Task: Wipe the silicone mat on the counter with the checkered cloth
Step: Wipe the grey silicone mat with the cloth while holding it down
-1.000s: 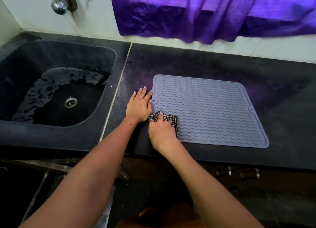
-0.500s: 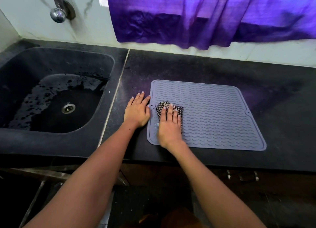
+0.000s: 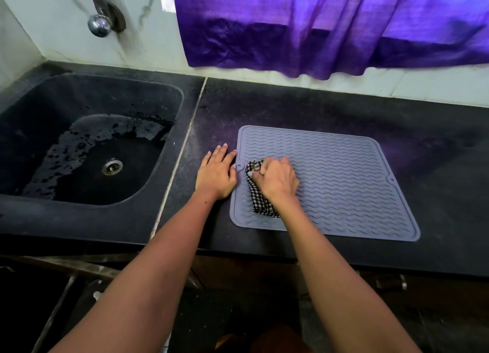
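The grey mat lay flat on the dark counter, right of the sink; the right hand curled its fingers around the checkered cloth on the mat's left part; the left hand rested flat, fingers straight, beside the mat's left edge.

A black stone sink was set into the bench's left side, basin floor wet, with a metal drain at its centre. A chrome tap was mounted on the white tiled wall above it. A purple curtain was hung over the wall behind the bench. A pale seam was seen running between sink slab and bench.
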A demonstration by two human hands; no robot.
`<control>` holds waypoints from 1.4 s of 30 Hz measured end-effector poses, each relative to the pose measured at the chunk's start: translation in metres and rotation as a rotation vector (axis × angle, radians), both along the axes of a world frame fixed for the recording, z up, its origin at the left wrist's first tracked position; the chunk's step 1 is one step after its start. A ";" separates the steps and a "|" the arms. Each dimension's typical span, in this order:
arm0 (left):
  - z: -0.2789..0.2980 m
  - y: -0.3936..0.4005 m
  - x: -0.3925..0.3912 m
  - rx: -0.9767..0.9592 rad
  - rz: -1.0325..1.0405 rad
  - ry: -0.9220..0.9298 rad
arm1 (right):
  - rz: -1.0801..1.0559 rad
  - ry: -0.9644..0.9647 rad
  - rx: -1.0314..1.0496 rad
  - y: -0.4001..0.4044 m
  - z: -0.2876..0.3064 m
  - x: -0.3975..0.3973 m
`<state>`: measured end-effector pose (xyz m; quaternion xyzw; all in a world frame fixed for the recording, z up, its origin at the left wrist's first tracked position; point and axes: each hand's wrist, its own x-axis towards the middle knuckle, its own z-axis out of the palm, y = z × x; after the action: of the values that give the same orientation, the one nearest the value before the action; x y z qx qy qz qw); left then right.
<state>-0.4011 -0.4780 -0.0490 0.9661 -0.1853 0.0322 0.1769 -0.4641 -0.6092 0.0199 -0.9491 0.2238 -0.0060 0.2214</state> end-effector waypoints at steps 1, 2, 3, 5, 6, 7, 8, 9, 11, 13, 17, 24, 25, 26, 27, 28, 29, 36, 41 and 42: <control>0.000 0.000 0.000 0.001 0.000 -0.001 | 0.026 0.005 -0.006 0.000 0.000 0.001; -0.001 -0.001 0.000 0.001 0.001 -0.002 | 0.035 0.006 0.013 -0.001 0.000 0.002; -0.001 -0.001 0.000 0.001 0.001 -0.003 | 0.022 -0.005 0.052 -0.003 0.000 0.002; -0.001 -0.001 0.000 0.004 0.000 -0.007 | -0.051 -0.054 0.157 -0.012 -0.001 0.000; -0.001 0.000 0.000 0.002 0.000 -0.010 | -0.096 -0.075 0.195 -0.016 -0.002 -0.001; -0.001 0.000 0.000 -0.003 -0.001 -0.011 | -0.132 -0.089 0.210 -0.018 -0.004 -0.003; -0.001 0.000 0.001 -0.008 -0.001 -0.011 | -0.155 -0.102 0.198 -0.019 -0.006 -0.006; -0.001 0.000 0.001 -0.013 -0.001 -0.013 | -0.165 -0.120 0.169 -0.020 -0.010 -0.008; -0.002 0.001 0.001 -0.017 0.000 -0.021 | -0.157 -0.155 0.112 -0.018 -0.014 -0.011; -0.002 0.001 0.001 -0.025 -0.001 -0.023 | -0.137 -0.170 0.092 -0.019 -0.015 -0.013; -0.002 0.001 0.001 -0.029 0.001 -0.020 | -0.145 -0.221 0.089 -0.020 -0.015 -0.015; -0.002 0.000 0.001 -0.034 0.003 -0.020 | 0.046 -0.330 -0.134 -0.015 -0.007 -0.010; -0.002 0.000 0.001 -0.035 0.002 -0.022 | 0.118 -0.322 -0.140 -0.014 -0.005 -0.009; -0.002 0.000 0.001 -0.036 0.002 -0.021 | 0.159 -0.289 -0.136 -0.013 -0.005 -0.010; -0.001 0.000 0.001 -0.036 0.001 -0.019 | 0.156 -0.262 -0.112 -0.013 -0.007 -0.011; -0.001 0.000 0.000 -0.032 0.002 -0.018 | 0.112 -0.244 -0.055 -0.013 -0.008 -0.012; -0.001 0.000 0.000 -0.028 0.002 -0.021 | 0.048 -0.230 0.019 -0.013 -0.010 -0.012; 0.000 0.000 0.000 -0.024 0.006 -0.021 | -0.072 -0.166 0.134 -0.015 -0.010 -0.004; -0.001 0.000 0.000 -0.031 0.005 -0.018 | -0.136 -0.265 0.153 -0.018 -0.018 -0.011; -0.001 0.000 0.000 -0.032 0.006 -0.021 | -0.125 -0.281 0.140 -0.015 -0.017 -0.011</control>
<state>-0.4007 -0.4782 -0.0498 0.9634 -0.1835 0.0460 0.1901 -0.4749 -0.6246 0.0025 -0.9055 0.2493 -0.1367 0.3152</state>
